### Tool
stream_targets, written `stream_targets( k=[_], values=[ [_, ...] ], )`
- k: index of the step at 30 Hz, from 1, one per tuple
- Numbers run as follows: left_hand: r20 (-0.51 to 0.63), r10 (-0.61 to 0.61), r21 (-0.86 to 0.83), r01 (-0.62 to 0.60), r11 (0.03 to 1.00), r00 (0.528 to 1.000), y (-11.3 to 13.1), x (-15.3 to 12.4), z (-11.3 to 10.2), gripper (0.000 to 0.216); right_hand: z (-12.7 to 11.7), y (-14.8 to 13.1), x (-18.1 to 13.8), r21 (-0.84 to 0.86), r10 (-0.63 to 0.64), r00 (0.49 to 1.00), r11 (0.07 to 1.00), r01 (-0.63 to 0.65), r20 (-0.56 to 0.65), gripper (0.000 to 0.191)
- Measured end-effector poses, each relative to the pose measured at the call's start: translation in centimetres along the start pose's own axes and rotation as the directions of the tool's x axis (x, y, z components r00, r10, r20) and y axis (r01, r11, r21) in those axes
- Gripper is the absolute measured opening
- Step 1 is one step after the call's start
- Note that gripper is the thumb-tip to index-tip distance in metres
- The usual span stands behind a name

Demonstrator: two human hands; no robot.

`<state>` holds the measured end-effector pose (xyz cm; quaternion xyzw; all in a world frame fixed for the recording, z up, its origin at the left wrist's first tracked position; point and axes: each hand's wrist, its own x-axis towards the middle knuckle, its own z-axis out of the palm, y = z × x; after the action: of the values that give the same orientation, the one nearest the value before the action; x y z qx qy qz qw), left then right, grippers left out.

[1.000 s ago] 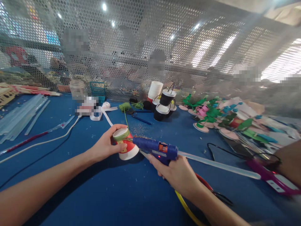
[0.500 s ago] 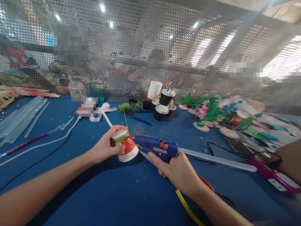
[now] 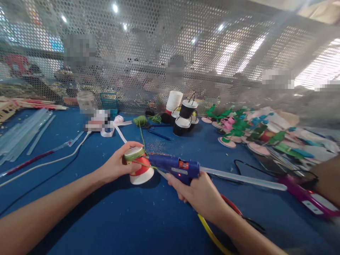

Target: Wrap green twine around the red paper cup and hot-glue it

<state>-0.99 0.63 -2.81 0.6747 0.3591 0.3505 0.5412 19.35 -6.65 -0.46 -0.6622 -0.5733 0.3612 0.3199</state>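
Observation:
My left hand grips a red and white paper cup, turned upside down and tilted. Green yarn is wound around its narrow end, and a strand runs back to a green yarn ball. Closed around a blue glue gun is my right hand. The gun's nozzle meets the cup's side near the yarn; whether it touches I cannot tell. From its rear sticks a long clear glue stick. A pale pointed strip, perhaps a blade, shows by my right fingers, with yarn near its tip.
Black cups with white ends and a white cup stack stand at the back. Paper flowers crowd the right. Glue sticks lie left. A purple power strip and cables are at right. A perforated metal screen rises behind.
The cup in my left hand has shifted slightly left and tipped a little. My right hand and the glue gun have moved slightly left with it.

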Motion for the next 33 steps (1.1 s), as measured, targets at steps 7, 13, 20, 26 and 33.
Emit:
stream_targets(
  k=[7,13,20,26,33],
  values=[
    [0.021,-0.025,-0.005,0.025,1.000,0.999,0.1,-0.1,-0.2,0.047,0.3,0.4,0.2,0.064,-0.035,0.999,0.997,0.037,-0.026,0.023],
    [0.018,0.009,-0.047,-0.008,0.999,1.000,-0.3,-0.1,-0.2,0.046,0.3,0.5,0.2,0.066,-0.048,0.999,0.997,0.047,0.017,0.024],
    [0.012,0.007,-0.048,-0.007,0.999,1.000,-0.5,0.0,-0.2,0.047,0.4,0.7,0.4,0.001,-0.075,0.997,0.997,0.075,-0.008,0.026],
    [-0.006,-0.002,-0.064,0.001,0.998,1.000,-0.4,0.0,0.0,0.050,0.2,1.5,0.2,-0.133,-0.280,0.958,0.949,0.286,0.058,0.011],
    [0.013,0.016,-0.039,-0.016,0.999,1.000,-0.2,-0.1,0.1,0.050,0.5,2.6,0.3,-0.201,-0.388,0.919,0.897,0.395,0.072,0.014]
  ],
)
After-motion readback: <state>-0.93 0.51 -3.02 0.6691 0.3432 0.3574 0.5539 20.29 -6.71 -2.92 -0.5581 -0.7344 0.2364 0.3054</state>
